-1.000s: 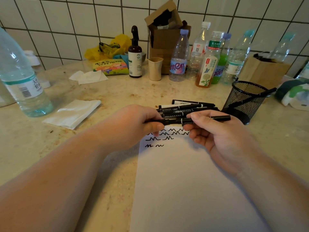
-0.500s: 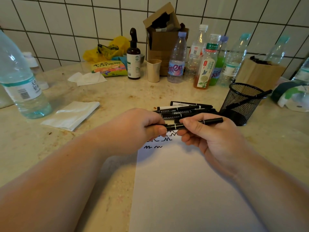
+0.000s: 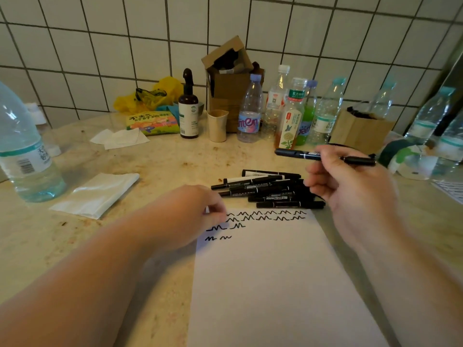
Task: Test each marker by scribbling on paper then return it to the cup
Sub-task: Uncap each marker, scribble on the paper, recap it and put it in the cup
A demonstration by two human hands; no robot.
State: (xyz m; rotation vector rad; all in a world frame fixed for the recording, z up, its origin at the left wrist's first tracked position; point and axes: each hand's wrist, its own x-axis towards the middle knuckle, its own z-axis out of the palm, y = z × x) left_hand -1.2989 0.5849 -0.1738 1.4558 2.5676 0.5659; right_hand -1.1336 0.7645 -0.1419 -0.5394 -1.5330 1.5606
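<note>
- Your right hand (image 3: pixel 350 186) has a capped marker (image 3: pixel 323 156) pinched in its fingers, held up over where the mesh cup sits, which the hand mostly hides
- Left hand (image 3: pixel 190 216) rests loosely curled on the paper (image 3: pixel 270 284), holding nothing
- Paper's got four rows of squiggles (image 3: pixel 263 216), so plenty look tested
- A whole pile of markers (image 3: pixel 268 190) lies by the paper's top edge, not in the cup yet

The sheet of paper (image 3: pixel 275 284) lies on the counter (image 3: pixel 162 161); the marker pile (image 3: pixel 268 190) sits just behind its far edge. Left of the paper lies a folded napkin (image 3: pixel 97 194), farther left a water bottle (image 3: pixel 25 151). Behind the pile (against the wall) stands a row of bottles (image 3: pixel 288 111)
</note>
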